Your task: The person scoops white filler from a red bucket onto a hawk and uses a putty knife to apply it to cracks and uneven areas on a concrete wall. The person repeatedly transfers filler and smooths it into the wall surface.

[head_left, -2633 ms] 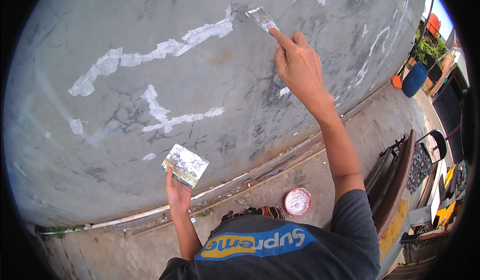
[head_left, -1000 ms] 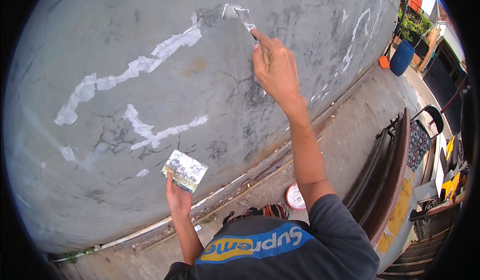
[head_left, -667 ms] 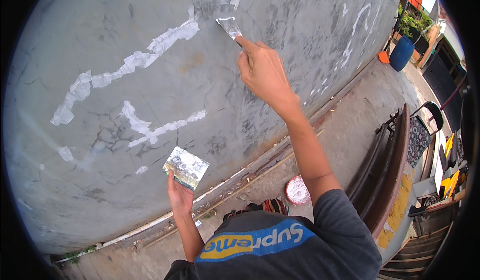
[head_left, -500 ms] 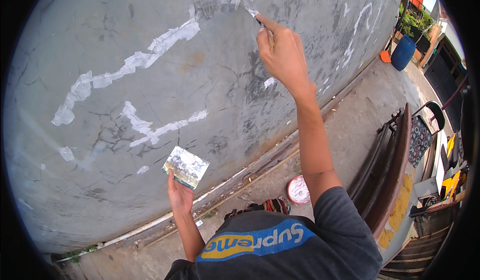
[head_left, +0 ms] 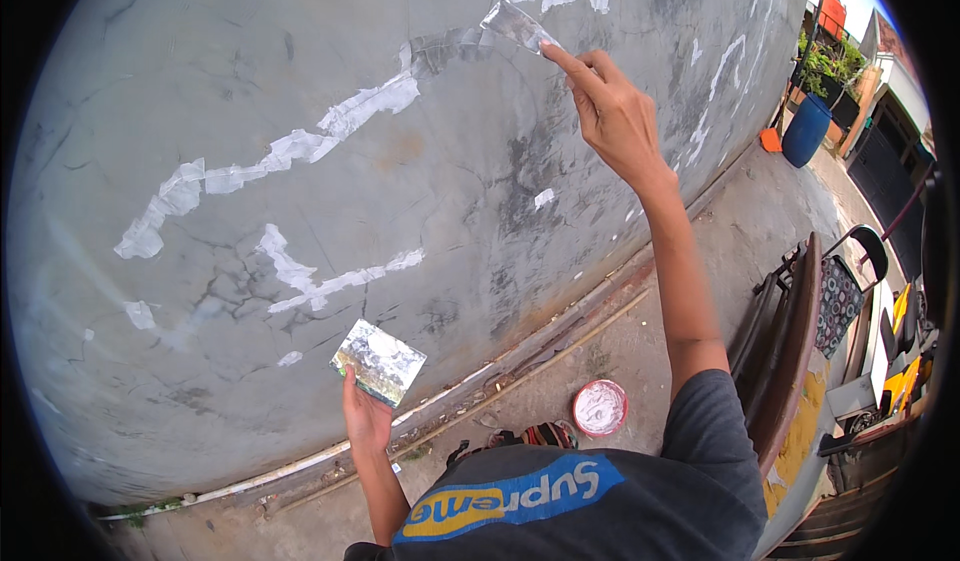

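My right hand (head_left: 622, 121) grips a putty knife (head_left: 516, 27) with a wide metal blade. Its blade lies against or very near the grey wall (head_left: 300, 51), at the right end of a dark, wet-looking smear (head_left: 440, 53); actual contact is hard to tell. From that smear a long streak of white filler (head_left: 300, 148) runs down to the left. Lower down, my left hand (head_left: 368, 416) holds a small square board (head_left: 380, 363) by its edge, tilted, with white filler smeared over its face. The fingers behind the board are hidden.
A round tub of white filler (head_left: 600, 408) stands on the concrete ground to my right. Farther right are a brown wooden bench (head_left: 790, 361) and a chair with a patterned seat (head_left: 838, 306). A blue barrel (head_left: 806, 131) stands beyond, near the wall's far end.
My right hand has moved rightward with the putty knife, whose blade now points more to the left. The view has shifted slightly, showing more white patches above. My left hand still holds the board.
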Action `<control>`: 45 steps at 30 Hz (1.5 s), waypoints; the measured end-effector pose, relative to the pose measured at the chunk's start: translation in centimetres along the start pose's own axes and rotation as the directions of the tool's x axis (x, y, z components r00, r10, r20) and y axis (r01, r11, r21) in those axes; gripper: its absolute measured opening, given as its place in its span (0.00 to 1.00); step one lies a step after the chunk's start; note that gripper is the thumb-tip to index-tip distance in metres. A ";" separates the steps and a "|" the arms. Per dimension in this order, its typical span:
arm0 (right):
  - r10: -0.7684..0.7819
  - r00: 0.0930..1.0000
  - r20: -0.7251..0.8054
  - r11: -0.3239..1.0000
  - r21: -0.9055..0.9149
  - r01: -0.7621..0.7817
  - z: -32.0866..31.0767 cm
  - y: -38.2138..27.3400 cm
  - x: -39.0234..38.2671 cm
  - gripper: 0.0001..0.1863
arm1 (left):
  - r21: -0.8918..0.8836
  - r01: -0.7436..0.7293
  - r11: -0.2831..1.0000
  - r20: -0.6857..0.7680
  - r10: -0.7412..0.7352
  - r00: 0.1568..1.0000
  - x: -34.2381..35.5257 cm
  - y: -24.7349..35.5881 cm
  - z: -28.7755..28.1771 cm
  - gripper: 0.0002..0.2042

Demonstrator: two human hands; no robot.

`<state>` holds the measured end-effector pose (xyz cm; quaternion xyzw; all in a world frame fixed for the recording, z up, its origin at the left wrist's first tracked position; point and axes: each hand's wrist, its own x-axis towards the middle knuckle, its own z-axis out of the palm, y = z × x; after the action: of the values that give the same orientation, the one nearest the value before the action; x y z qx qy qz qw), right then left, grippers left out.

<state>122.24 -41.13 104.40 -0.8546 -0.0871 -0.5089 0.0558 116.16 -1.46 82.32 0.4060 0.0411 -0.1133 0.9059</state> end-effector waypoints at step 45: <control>-0.250 0.921 0.298 0.924 -0.210 0.319 -1.9 4.9 4.8 0.30 | -0.122 -0.098 0.988 -0.068 0.091 0.994 0.1 -7.6 11.6 0.26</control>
<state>123.81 -45.85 109.51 -0.8930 -0.1519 -0.3991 -0.1417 114.22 -14.97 84.53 0.3531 0.0568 -0.0547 0.9323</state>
